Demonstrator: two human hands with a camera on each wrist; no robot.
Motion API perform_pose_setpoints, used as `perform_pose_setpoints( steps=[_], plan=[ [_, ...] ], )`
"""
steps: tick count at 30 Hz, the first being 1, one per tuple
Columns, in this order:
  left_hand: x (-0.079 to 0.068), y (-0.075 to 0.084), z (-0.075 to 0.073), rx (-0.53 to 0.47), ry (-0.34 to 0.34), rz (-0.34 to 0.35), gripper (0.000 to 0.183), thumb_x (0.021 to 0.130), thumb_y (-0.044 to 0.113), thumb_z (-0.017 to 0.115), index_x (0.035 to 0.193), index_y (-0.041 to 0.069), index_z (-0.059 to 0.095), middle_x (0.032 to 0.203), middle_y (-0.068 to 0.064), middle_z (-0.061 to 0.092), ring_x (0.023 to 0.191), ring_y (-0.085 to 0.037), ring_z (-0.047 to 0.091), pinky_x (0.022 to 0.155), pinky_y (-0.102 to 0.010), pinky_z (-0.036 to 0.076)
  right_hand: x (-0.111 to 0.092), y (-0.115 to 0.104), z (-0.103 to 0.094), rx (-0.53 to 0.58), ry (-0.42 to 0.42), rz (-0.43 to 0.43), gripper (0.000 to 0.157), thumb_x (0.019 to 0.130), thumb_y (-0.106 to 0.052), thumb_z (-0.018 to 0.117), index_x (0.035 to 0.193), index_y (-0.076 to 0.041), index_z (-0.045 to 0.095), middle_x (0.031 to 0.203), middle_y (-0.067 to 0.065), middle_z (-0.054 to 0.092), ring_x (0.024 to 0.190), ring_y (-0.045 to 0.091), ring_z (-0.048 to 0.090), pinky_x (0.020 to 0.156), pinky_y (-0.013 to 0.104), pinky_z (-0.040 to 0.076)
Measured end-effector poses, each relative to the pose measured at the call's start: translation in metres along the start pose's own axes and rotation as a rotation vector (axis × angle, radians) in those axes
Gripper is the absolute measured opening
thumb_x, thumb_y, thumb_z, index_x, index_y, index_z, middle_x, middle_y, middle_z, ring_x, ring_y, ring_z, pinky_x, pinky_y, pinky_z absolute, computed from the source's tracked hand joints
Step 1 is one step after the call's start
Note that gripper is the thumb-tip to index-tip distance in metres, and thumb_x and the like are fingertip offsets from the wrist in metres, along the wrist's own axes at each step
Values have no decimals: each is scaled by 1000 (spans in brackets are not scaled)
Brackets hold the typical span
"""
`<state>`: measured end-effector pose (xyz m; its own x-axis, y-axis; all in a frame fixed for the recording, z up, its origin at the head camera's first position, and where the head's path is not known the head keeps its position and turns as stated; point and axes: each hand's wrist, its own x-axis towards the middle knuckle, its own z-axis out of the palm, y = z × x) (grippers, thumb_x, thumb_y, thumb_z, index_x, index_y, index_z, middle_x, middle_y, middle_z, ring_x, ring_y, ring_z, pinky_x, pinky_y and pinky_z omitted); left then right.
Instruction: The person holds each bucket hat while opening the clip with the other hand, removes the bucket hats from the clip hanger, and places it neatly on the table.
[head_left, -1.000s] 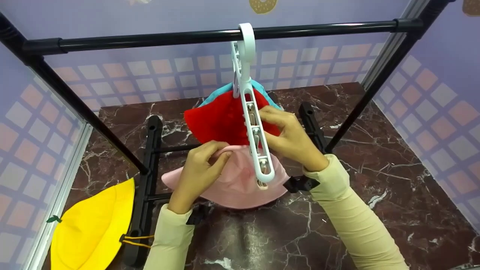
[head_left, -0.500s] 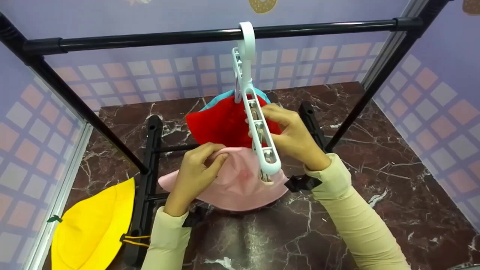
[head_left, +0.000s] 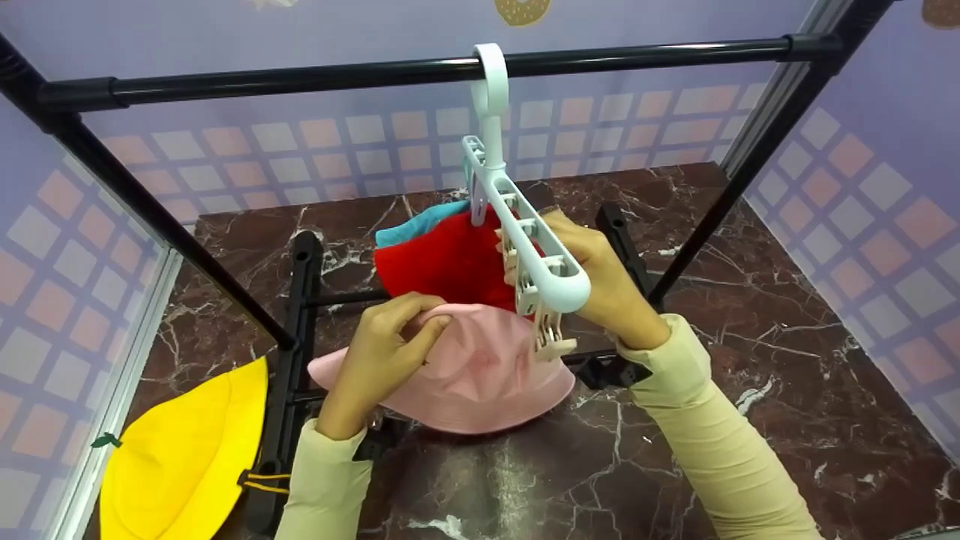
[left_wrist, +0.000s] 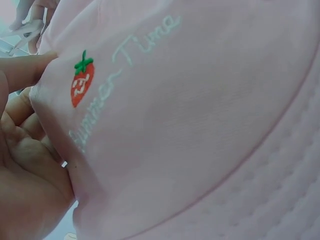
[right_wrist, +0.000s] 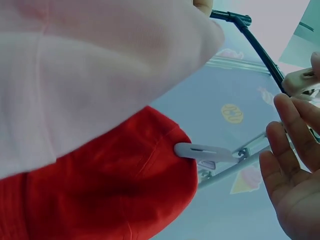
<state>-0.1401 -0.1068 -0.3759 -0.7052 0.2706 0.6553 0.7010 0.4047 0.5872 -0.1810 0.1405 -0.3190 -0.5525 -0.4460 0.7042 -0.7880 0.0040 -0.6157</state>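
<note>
My left hand [head_left: 382,349] pinches the crown of a pink bucket hat [head_left: 480,382] between thumb and fingers. A strawberry and white lettering are stitched on the hat, seen close in the left wrist view. My right hand [head_left: 604,281] is behind the white clip hanger [head_left: 564,289], partly hidden by it. In the right wrist view its thumb and forefinger pinch a pale clip [right_wrist: 300,82], while the other fingers extend. A red hat [head_left: 435,259] hangs from another clip [right_wrist: 205,151] behind the pink one. Beyond it shows a light blue hat [head_left: 420,225].
The hanger's hook [head_left: 491,82] sits over a black rail [head_left: 315,79] of a standing rack. A yellow hat [head_left: 184,457] with a cord lies at the left, beside the rack's black foot [head_left: 289,390]. Below is a dark marbled surface [head_left: 750,435].
The hanger's near end has swung up and to the right, with my right hand shifting slightly right. The pink hat and left hand have moved a little down and left.
</note>
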Motion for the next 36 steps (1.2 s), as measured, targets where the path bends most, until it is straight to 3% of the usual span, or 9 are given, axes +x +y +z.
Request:
perform_pose_setpoints(
  steps=[7,14,25,36],
  plan=[
    [-6,0,-6,-12,-23,-25,5,87,8,70,90,5,71,80,-1,66,61,-7,51,54,-17,44,-8,2,-3,-79,21,0,23,81,6,66,103,1,70,92,8,69,90,15,57,85,26,45],
    [-13,0,-17,-29,-17,-51,6,85,6,71,91,8,71,79,1,65,61,-5,50,53,-17,43,-17,8,-7,-119,35,39,16,78,9,67,92,2,71,84,8,65,86,12,55,79,24,44],
    [-22,-1,-32,-22,-56,-91,10,83,5,72,92,9,72,74,4,62,57,-4,46,50,-16,40,-29,16,-13,-120,16,101,25,78,5,73,102,-1,73,94,7,70,91,13,59,82,24,47],
    [-30,-13,-39,10,-107,-280,10,85,11,72,94,14,74,72,8,62,57,-5,47,52,-19,42,-36,23,-17,-157,13,153,24,84,3,68,107,-2,73,97,10,70,95,12,61,89,26,49]
  ],
)
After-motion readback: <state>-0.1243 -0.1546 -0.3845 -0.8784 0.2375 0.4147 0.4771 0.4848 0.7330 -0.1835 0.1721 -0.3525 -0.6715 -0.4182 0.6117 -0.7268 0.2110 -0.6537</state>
